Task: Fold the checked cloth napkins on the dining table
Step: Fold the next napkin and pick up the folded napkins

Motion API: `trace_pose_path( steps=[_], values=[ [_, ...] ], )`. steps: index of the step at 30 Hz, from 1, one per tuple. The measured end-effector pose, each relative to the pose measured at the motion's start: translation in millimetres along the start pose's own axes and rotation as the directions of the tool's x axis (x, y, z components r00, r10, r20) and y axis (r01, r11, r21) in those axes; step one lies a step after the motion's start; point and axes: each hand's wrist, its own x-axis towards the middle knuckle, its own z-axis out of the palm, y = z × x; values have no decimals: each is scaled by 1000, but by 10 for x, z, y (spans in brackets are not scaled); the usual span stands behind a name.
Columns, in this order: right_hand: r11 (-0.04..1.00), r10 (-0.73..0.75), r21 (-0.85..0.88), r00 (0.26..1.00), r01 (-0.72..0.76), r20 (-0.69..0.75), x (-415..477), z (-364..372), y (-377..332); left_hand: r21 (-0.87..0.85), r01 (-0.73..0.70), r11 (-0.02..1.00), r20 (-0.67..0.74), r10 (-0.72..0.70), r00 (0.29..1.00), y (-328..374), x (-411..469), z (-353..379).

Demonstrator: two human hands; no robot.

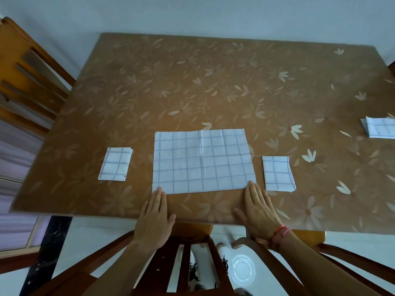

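Observation:
A white napkin with blue checks (203, 161) lies spread flat near the table's front edge, creased down its middle. My left hand (155, 218) rests flat on the table, fingertips touching the napkin's near left corner. My right hand (259, 208) lies flat too, fingertips on the near right corner. Both hands have straight fingers and hold nothing. A small folded napkin (115, 164) lies to the left of the spread one. Another folded napkin (277, 174) lies to its right. A third folded napkin (379, 130) sits at the table's right edge, partly cut off.
The table (213, 86) wears a brown cover with pale flower prints. A wooden chair (30, 82) stands at the left end. Another chair's back (186, 261) is right below my arms at the front edge. A white plate (243, 270) lies on the floor.

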Motion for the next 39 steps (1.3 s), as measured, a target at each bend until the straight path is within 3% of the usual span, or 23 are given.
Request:
trace_pose_path(
  steps=[5, 7, 11, 14, 18, 24, 32, 37, 39],
  values=[
    [997, 54, 47, 997, -57, 62, -9, -123, 21, -21, 43, 999, 7, -43, 999, 42, -8, -22],
    [989, 72, 127, 997, -70, -9, 28, -136, 28, -26, 54, 998, -14, -55, 998, 94, 7, -59],
    [870, 283, 387, 952, -306, 116, 212, 42, 272, -68, -28, 997, -68, 23, 997, 277, 82, -156],
    [886, 242, 409, 970, -218, -8, 409, -423, 99, -114, -129, 985, -56, 123, 991, 463, 201, -216],
    [831, 317, 498, 947, -249, -57, 707, -721, 130, -103, -170, 980, 14, 172, 985, 579, 318, -199],
    [691, 409, 609, 905, -390, 115, 1053, -831, 218, -119, -175, 977, 25, 179, 983, 530, 318, -117],
    [392, 515, 756, 806, -524, 291, 1260, -873, 275, -128, -171, 977, 20, 175, 984, 514, 323, -106],
    [342, 495, 771, 800, -537, 338, 1317, -886, 287, -133, -165, 977, 26, 170, 985, 499, 338, -92],
    [390, 497, 756, 811, -526, 308, 1344, -890, 295, -138, -163, 977, 30, 169, 985, 499, 337, -91]
  ],
)
